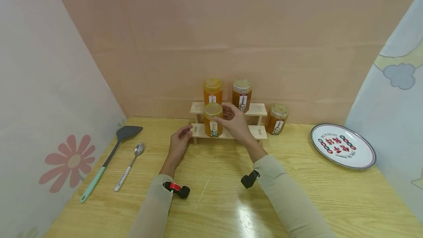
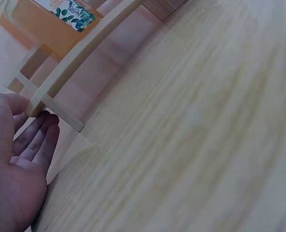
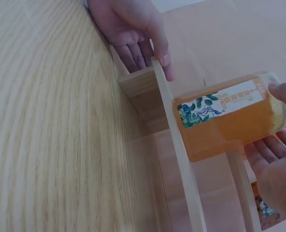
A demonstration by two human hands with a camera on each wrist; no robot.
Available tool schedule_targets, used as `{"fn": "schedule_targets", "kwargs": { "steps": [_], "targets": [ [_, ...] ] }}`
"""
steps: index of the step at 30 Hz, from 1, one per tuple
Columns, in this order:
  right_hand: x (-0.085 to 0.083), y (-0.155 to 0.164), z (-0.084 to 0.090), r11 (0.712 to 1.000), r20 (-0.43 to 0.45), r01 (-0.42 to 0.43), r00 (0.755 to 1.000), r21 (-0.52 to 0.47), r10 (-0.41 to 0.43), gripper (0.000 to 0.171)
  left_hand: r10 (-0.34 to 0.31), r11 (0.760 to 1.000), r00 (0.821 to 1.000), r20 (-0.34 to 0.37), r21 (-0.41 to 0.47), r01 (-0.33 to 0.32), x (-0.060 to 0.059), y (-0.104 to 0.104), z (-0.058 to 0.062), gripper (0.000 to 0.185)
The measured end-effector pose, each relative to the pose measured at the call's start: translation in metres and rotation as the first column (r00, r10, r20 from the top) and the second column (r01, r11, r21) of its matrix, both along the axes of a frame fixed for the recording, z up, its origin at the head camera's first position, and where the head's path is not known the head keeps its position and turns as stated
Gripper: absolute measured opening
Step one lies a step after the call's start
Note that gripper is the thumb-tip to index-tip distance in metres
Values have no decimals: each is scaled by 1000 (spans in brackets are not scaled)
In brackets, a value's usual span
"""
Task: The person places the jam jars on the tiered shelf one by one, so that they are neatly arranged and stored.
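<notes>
Your right hand part-curled, thumb and fingers holding orange, yellow-lidded, faceted clear-walled jar near lid. Jar upright on lower step of pale wooden two-step rack, label facing you. High grip probably leaves base free to sit flat. Your left hand nearly closed, pinching lower step's left end, likely bracing light rack against sliding. Behind, second orange jar and dark amber jar on upper step; another amber jar on worktop, just right of rack.
</notes>
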State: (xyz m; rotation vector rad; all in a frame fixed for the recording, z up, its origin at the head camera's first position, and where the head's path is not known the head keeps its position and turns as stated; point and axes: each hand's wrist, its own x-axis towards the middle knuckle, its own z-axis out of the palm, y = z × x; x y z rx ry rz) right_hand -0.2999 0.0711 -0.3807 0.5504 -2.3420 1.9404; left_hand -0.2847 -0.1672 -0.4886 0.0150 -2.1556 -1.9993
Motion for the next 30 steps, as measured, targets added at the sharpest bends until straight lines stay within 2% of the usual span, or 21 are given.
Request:
{"fn": "schedule_targets", "kwargs": {
  "steps": [6,13,16,25,30],
  "targets": [
    [11,-3,16,1000,15,-11,1000,4,11,62,-9,1000,1000,-7,-5,9,-1,0,0,29],
    [-3,-3,-1,1000,0,-9,1000,-4,9,64,5,1000,1000,2,0,-5,-2,1,0,28],
    [-4,1,-6,1000,-26,-11,1000,6,11,64,-5,1000,1000,8,4,5,-2,1,-1,28],
    [-1,39,0,998,-77,-7,997,56,11,59,-8,1000,1000,14,-5,8,1,1,1,29],
    [0,73,9,993,-63,39,998,112,-32,56,-18,1000,999,27,-13,18,0,0,2,30]
  ]
}}
